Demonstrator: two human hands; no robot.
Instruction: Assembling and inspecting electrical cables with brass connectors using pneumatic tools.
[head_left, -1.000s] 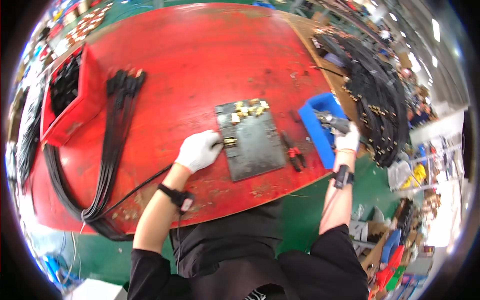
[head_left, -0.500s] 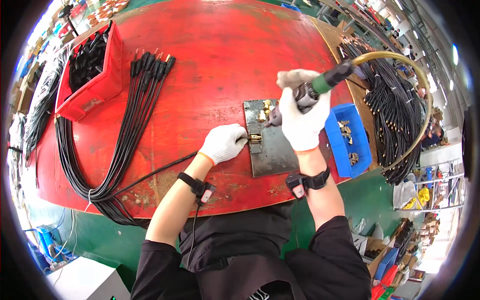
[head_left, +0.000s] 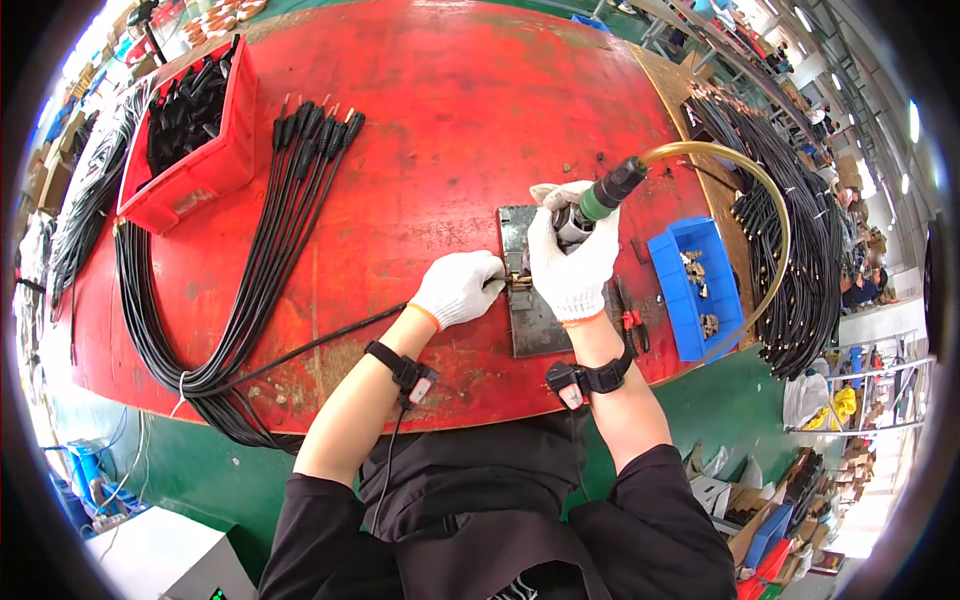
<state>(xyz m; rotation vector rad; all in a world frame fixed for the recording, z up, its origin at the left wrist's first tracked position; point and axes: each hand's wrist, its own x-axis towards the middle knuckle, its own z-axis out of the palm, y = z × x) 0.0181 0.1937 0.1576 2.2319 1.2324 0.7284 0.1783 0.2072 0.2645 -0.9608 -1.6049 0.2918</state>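
My left hand [head_left: 460, 289], in a white glove, pinches a black cable [head_left: 345, 330] at the left edge of a dark metal plate [head_left: 540, 328]. The cable's end meets a small brass connector [head_left: 518, 282] seated in a block on the plate. My gloved right hand [head_left: 573, 268] is wrapped round an air screwdriver [head_left: 599, 198] with a green band, tilted over the plate close to the connector. Its tip is hidden behind my hand. From its top a yellowish air hose [head_left: 775, 200] curves off to the right.
Right of the plate lie red-handled pliers [head_left: 634, 330] and a blue bin [head_left: 690, 325] of brass parts. Bundled black cables [head_left: 785, 230] lie at the far right. On the left stand a red crate [head_left: 190, 190] of black parts and a tied cable bundle [head_left: 250, 270].
The screwdriver in my right hand has moved left and down toward the connector. Pliers beside the plate have come into view. My left hand keeps its hold on the cable.
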